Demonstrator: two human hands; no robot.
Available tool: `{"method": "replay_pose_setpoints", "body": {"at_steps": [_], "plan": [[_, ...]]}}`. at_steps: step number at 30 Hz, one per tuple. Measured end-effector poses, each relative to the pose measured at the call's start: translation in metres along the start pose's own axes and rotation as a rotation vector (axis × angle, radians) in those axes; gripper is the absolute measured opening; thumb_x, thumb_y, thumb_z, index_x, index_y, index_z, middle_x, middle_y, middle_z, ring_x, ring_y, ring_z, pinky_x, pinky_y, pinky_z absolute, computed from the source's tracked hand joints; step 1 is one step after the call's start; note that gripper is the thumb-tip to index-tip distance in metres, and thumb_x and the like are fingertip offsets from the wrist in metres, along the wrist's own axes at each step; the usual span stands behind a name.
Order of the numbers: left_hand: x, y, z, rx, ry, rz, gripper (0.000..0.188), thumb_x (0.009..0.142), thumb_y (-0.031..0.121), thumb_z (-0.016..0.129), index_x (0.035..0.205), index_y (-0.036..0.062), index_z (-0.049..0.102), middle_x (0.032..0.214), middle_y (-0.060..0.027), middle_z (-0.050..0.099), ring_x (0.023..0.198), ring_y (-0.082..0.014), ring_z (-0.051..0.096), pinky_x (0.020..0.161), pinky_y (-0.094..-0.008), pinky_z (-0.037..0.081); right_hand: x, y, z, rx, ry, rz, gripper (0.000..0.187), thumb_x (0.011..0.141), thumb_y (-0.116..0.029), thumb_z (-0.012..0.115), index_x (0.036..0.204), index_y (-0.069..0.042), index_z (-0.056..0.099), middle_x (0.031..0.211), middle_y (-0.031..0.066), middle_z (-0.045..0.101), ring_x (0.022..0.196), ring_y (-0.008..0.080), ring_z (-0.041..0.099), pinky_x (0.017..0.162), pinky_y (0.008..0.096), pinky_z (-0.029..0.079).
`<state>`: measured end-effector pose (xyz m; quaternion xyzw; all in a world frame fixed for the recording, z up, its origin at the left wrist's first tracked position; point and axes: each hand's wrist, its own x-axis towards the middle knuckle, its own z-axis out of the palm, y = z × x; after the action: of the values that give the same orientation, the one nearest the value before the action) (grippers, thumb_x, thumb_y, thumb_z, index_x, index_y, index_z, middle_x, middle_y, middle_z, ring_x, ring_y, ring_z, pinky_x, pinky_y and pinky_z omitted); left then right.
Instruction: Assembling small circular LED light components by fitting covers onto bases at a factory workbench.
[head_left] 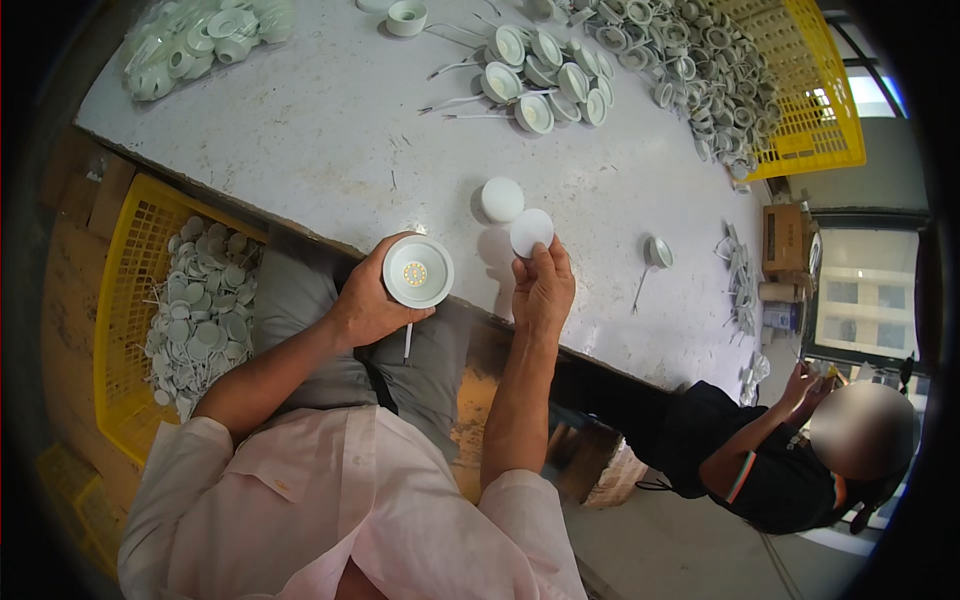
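My left hand [372, 308] grips a round white LED downlight housing [434, 262]. Its open face is turned up, showing a small board of yellow LEDs, and a short white wire hangs below it. Between the thumb and fingers of my right hand [545, 285] is a flat white disc, a diffuser cover [531, 232]. The disc is apart from the housing, up and to its right. Just beyond it another white disc [502, 199] lies on the white table [330, 150]; whether it is a single disc or a small stack, I cannot tell.
Wired downlights [535, 112] cluster at the far middle, near a heap of ring housings [700, 80] and a yellow crate [825, 130]. A bag of white parts [205, 45] lies far left. Another yellow basket [115, 330] holds discs at my left. A co-worker [770, 470] is at right.
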<state>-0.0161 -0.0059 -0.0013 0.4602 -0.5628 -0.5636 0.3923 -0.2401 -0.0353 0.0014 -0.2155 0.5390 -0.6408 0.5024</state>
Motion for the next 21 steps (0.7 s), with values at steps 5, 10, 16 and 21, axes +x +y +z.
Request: {"method": "replay_pose_setpoints", "body": {"at_steps": [5,10,16,21], "plan": [[0.005,0.001,0.003,-0.010,-0.028,-0.042,0.078,0.065,0.008,0.080,0.130,0.0026,0.038,0.119,-0.0127,0.056,0.112,-0.0198,0.053,0.096,-0.0332,0.043,-0.010,0.001,0.002,0.047,-0.004,0.035,0.027,0.091,-0.006,0.053,0.117,0.002,0.054,0.100,0.0088,0.062,0.078,0.0117,0.062,0.061,0.0209,0.053],[0.014,-0.005,0.005,-0.160,-0.112,-0.072,0.074,0.068,-0.003,0.074,0.131,0.0023,0.037,0.113,-0.0082,0.057,0.109,-0.0161,0.054,0.092,-0.0308,0.048,-0.050,0.003,0.015,-0.837,0.125,-0.590,0.021,0.086,-0.001,0.053,0.106,0.004,0.060,0.096,0.0140,0.067,0.078,0.0180,0.066,0.067,0.0284,0.053],[0.017,-0.003,0.008,-0.436,-0.186,-0.008,0.074,0.069,0.012,0.078,0.129,-0.0008,0.038,0.116,-0.0100,0.053,0.111,-0.0169,0.050,0.095,-0.0316,0.043,-0.055,0.018,0.010,-1.063,-0.333,-1.293,0.026,0.072,0.007,0.060,0.096,0.000,0.065,0.094,0.0151,0.067,0.085,0.0289,0.067,0.068,0.0332,0.053],[0.016,-0.008,0.003,-0.419,-0.257,-0.023,0.067,0.082,0.019,0.070,0.134,0.0014,0.033,0.121,-0.0104,0.049,0.111,-0.0171,0.051,0.094,-0.0312,0.045,-0.064,0.022,0.013,-1.180,-0.489,-1.268,0.036,0.066,0.001,0.062,0.103,0.000,0.064,0.110,0.0141,0.063,0.100,0.0304,0.062,0.079,0.0366,0.050]]}}
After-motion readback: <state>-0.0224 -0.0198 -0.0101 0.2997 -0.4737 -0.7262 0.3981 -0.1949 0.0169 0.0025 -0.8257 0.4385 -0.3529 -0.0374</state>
